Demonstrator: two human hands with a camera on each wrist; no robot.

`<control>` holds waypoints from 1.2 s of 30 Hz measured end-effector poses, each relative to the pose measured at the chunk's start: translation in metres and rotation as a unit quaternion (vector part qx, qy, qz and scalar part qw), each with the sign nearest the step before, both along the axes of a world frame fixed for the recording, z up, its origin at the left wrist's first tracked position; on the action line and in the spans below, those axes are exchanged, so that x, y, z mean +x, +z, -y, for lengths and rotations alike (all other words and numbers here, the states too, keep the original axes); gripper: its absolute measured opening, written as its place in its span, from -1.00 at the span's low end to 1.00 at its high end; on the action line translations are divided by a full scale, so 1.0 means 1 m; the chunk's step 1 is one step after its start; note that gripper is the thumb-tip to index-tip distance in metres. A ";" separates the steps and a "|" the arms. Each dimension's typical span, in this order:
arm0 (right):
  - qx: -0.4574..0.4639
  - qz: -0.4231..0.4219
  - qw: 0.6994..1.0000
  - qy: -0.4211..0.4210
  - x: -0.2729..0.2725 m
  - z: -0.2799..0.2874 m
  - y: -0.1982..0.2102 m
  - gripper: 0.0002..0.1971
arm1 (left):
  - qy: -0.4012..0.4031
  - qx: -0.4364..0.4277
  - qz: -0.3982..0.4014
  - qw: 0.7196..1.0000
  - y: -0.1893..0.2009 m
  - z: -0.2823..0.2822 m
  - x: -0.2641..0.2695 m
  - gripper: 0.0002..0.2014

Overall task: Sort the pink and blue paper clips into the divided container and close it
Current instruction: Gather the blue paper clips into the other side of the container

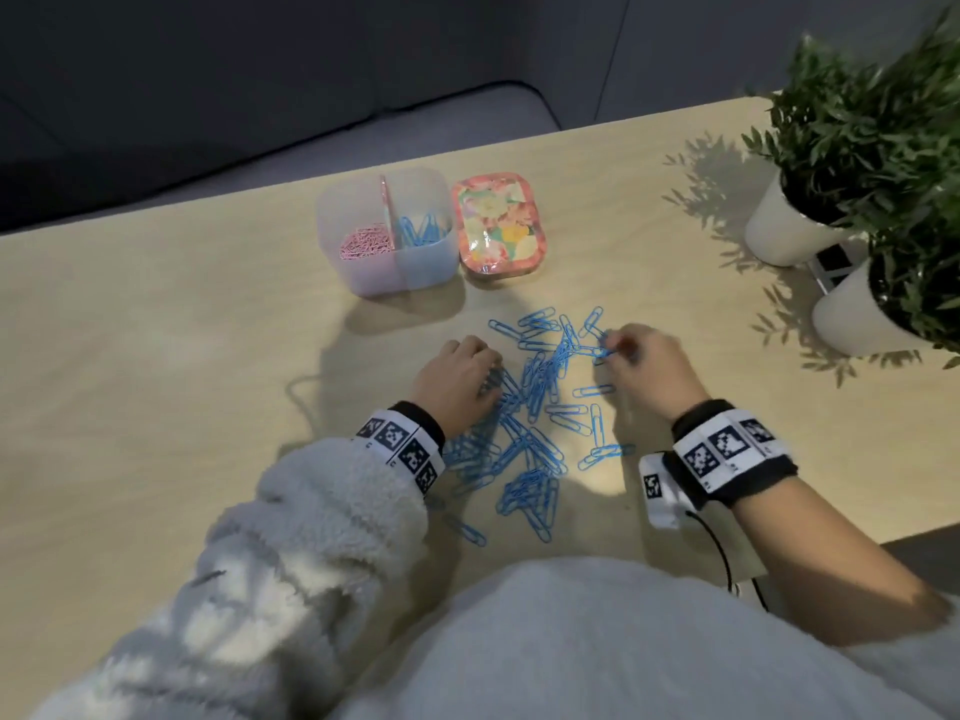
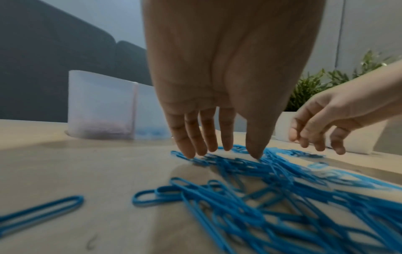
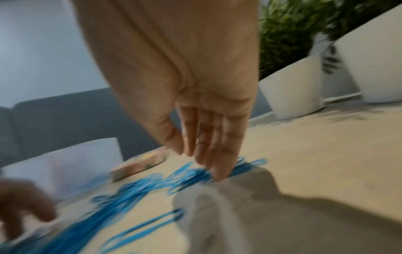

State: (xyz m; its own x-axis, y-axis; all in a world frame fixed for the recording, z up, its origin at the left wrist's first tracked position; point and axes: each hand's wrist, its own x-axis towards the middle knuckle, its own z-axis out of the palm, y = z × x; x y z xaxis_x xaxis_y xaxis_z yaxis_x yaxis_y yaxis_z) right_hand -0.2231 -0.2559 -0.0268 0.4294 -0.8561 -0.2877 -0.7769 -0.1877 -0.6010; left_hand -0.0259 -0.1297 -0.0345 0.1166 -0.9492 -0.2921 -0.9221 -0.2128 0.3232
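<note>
Several blue paper clips lie scattered in a pile on the wooden table. My left hand rests at the pile's left side, its straight fingertips touching the clips. My right hand is at the pile's far right, with straight fingers pressing on clips; that view is blurred. Neither hand holds anything. Behind the pile stands the open translucent divided container, with pink clips in its left half and blue clips in its right. Its floral lid lies just to its right.
Two white pots with green plants stand at the table's right, close to my right hand. A dark sofa lies beyond the table's far edge. A single blue clip lies apart on the left.
</note>
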 end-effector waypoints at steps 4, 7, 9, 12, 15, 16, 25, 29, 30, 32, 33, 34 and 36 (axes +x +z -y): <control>-0.071 -0.160 0.978 -0.112 -0.023 0.031 0.000 -0.67 | 0.007 -0.059 -0.036 0.998 0.012 0.015 0.011 -0.61; -0.062 -0.162 0.982 -0.071 -0.009 0.022 -0.005 -0.67 | -0.044 -0.034 -0.029 0.998 0.018 0.039 0.011 -0.48; -0.081 -0.134 0.988 -0.019 0.012 0.011 -0.009 -0.69 | -0.071 -0.003 0.000 0.997 0.016 0.053 0.009 -0.35; -0.102 -0.111 0.987 0.051 0.041 -0.004 -0.008 -0.66 | -0.087 0.019 0.037 0.995 0.009 0.062 0.005 -0.28; -0.092 -0.094 0.984 0.120 0.057 -0.018 -0.011 -0.66 | -0.105 0.013 0.057 0.993 0.004 0.052 0.003 -0.31; -0.082 -0.082 0.982 0.146 0.059 -0.022 -0.012 -0.67 | -0.111 0.010 0.054 0.992 0.003 0.045 0.003 -0.31; -0.005 -0.110 0.971 0.210 0.036 -0.008 -0.006 -0.66 | -0.055 0.022 -0.017 0.998 0.017 -0.006 0.040 -0.33; -0.032 -0.144 0.950 0.277 0.052 -0.036 -0.002 -0.40 | -0.085 0.053 0.001 0.995 0.014 0.000 0.024 -0.25; -0.045 -0.132 0.951 0.277 0.057 -0.042 -0.003 -0.43 | -0.093 0.049 0.009 0.994 0.013 0.002 0.020 -0.30; -0.067 -0.110 0.954 0.269 0.065 -0.049 -0.003 -0.59 | -0.089 0.036 0.020 0.995 0.014 0.006 0.015 -0.43; -0.073 -0.101 0.956 0.266 0.067 -0.050 -0.003 -0.64 | -0.081 0.028 0.026 0.996 0.014 0.007 0.015 -0.51; -0.076 -0.095 0.956 0.268 0.068 -0.050 -0.003 -0.67 | -0.072 0.021 0.032 0.997 0.015 0.007 0.015 -0.57; -0.082 -0.097 0.952 0.279 0.069 -0.048 -0.001 -0.72 | -0.056 0.014 0.031 0.998 0.015 0.004 0.017 -0.66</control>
